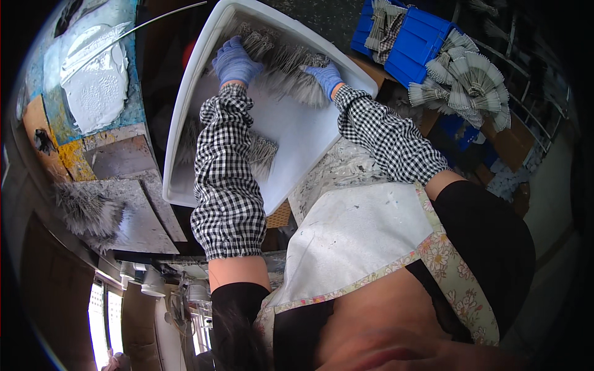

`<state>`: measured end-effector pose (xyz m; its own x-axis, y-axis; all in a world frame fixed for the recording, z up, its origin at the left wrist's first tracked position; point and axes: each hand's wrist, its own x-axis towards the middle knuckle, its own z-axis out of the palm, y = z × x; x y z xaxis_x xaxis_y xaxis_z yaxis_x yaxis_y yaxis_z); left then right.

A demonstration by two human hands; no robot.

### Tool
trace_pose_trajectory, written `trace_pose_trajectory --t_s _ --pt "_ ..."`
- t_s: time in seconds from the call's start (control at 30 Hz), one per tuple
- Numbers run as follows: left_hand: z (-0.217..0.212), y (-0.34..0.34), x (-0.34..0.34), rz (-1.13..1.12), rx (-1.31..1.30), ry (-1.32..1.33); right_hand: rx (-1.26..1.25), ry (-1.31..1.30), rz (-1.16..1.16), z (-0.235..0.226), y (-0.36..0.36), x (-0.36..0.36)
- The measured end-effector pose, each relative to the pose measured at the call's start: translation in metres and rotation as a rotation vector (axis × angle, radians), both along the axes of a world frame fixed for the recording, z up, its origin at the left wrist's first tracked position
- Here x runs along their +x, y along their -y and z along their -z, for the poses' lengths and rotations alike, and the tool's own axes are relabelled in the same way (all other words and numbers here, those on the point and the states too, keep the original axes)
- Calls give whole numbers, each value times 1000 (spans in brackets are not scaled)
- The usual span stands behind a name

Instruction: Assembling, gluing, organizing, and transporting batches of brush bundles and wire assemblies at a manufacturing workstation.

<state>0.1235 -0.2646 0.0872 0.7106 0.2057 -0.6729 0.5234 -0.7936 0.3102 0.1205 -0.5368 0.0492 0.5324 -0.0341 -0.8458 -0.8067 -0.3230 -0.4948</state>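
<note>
Both my hands wear blue knitted gloves and reach into a white plastic tub [294, 167]. Inside it lie bundles of thin wire pieces with looped ends and pale, bristle-like tips. My left hand [238, 63] lies at the far left part of the tub with its fingers spread, its thumb side against a wire bundle [258, 42]. At the far right part, my right hand [325, 79] has its fingers closed round the edge of another wire bundle [307, 86]; its fingertips are partly hidden. A smaller wire bundle [263, 154] rests nearer me, beside my left sleeve.
Blue crates [417, 46] stand at the far right, with fanned wire bundles [473, 83] next to them. On the left, a bench holds a patch of white paste [96, 77], a long thin rod [154, 21] and another wire bundle [93, 213].
</note>
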Motion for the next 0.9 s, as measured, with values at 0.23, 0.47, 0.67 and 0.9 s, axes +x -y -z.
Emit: trace_pose_trajectory --t_s 0.23,0.47,0.67,0.9 --pt "-1 10 5 -93 90 -121 -787 80 -538 -33 -45 -9" --pt "-1 -1 -7 -105 -23 -78 -398 223 -267 -32 -41 -4" --pt "0 -15 -22 6 -42 -33 -347 146 -420 -40 -48 7" --pt "-7 -21 -57 50 -161 147 -490 367 -635 -61 -49 -18"
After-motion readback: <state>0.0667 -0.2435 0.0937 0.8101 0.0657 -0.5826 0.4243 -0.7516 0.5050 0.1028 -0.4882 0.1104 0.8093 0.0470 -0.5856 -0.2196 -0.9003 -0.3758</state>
